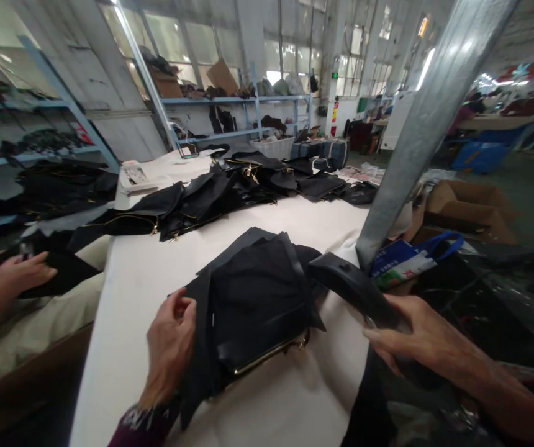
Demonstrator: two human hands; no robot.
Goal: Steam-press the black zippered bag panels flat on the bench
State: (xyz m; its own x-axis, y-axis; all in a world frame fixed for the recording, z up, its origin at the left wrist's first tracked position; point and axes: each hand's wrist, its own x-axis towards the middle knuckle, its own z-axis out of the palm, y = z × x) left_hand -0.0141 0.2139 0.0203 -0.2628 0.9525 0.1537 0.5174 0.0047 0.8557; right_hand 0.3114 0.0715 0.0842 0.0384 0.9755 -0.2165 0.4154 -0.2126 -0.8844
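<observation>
A flat stack of black bag pieces [260, 288], with a gold-coloured zip along its near edge, lies on the white tabletop in front of me. A small pale mark shows near its left side. At the stack's left edge is my left hand [171, 338], its fingers curled in; whatever is between them is hidden. My right hand [411, 332] wraps round a long black stapler-like tool [353, 282]. The rounded front of this tool is by the stack's upper right corner; I cannot tell whether they touch.
More black zipped pieces [220, 192] spread across the table's far part. A slanting metal post [416, 130] stands at the right, near a blue bag [397, 261] and an open cardboard box [472, 208]. On the left, another person's hand [25, 273] is at black material.
</observation>
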